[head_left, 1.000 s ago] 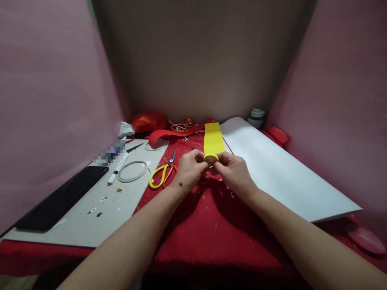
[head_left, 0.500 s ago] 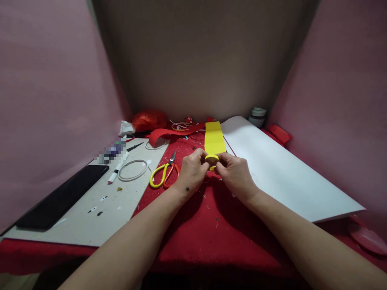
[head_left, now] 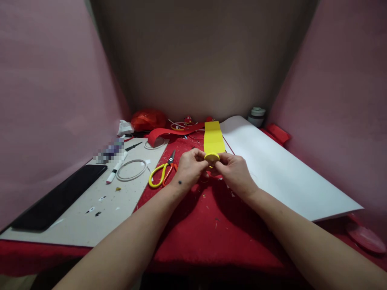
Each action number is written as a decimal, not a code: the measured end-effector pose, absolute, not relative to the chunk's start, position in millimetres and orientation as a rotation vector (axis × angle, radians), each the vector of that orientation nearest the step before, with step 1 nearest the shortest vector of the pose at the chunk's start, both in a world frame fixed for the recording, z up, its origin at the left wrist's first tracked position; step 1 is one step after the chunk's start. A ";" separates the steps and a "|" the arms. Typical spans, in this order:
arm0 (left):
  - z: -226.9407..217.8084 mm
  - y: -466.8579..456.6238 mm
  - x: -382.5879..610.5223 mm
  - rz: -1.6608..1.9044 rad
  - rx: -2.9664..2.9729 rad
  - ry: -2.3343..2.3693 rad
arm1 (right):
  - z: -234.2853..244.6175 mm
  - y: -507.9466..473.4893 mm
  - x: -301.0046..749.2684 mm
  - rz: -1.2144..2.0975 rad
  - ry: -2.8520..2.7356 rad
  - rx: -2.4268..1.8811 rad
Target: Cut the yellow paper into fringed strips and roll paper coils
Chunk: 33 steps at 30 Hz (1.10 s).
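Between my two hands is a round coil of yellow corrugated paper [head_left: 212, 157], its flat face tilted toward me. My left hand [head_left: 192, 166] pinches its left side with thumb and fingers. On the right side, my right hand [head_left: 233, 168] grips it the same way. A yellow corrugated paper strip [head_left: 214, 137] lies just behind the coil, stretching away from me; whether the two are joined is hidden. Scissors [head_left: 163, 171] with one yellow and one red handle lie left of my left hand, blades pointing away.
A grey board [head_left: 121, 217] at left carries a black phone-like slab [head_left: 60, 197], a marker [head_left: 114, 173] and a ring [head_left: 132, 170]. A large white sheet [head_left: 278, 173] lies at right. Behind are a red corrugated strip [head_left: 169, 132], a red bag [head_left: 148, 119] and a jar [head_left: 256, 117].
The coil has tipped so that more of its flat face shows. Both hands still hold it, with the left wrist shifted slightly left.
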State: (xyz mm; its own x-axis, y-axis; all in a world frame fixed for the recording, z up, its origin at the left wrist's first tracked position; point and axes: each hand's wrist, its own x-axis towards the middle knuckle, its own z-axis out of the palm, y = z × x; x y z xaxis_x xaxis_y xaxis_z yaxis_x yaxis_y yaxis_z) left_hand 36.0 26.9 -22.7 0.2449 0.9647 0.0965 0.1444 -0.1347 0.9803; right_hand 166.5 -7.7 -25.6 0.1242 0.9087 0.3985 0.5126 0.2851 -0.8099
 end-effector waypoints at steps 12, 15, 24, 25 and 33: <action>-24.6 28.2 34.2 1.133 1.822 1.160 | -26.0 -6.7 166.9 0.308 -1.599 -1.431; -23.0 28.1 33.9 1.123 1.786 1.129 | -25.5 -7.2 167.4 0.549 -1.529 -1.328; -22.1 25.0 35.1 1.168 1.833 1.161 | -25.0 -8.3 166.7 0.302 -1.599 -1.382; -22.2 25.2 35.1 1.118 1.752 1.132 | -25.2 -8.2 166.9 0.373 -1.580 -1.351; -27.8 28.6 35.9 1.077 1.736 1.127 | -25.4 -7.6 166.7 0.242 -1.614 -1.391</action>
